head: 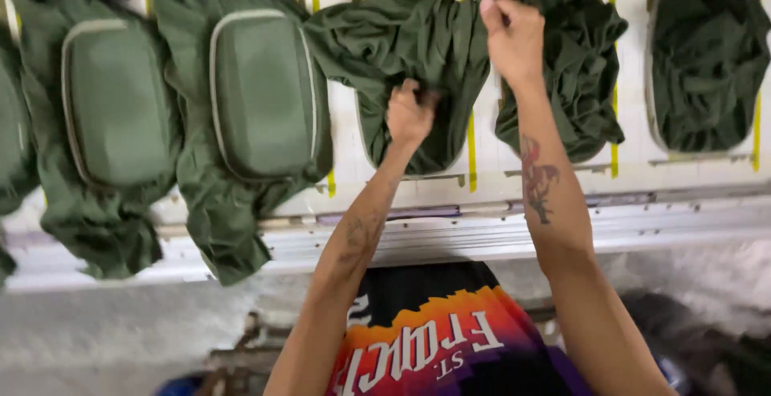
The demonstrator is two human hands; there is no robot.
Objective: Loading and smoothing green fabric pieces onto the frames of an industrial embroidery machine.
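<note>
From the head view, both hands are gripping a dark green garment [418, 51] lying on a white table [482, 227]. The left hand [409, 113] is bunching its near part; the right hand [514, 36] is pinching its far edge. Green padded forms [261, 91] are sitting to the left.

My view: long white worktable [482, 231] marked with yellow tape strips [471, 151], worn metal edge along its front; grey concrete floor [112, 340] below, evenly lit, dark clutter lower right
</note>
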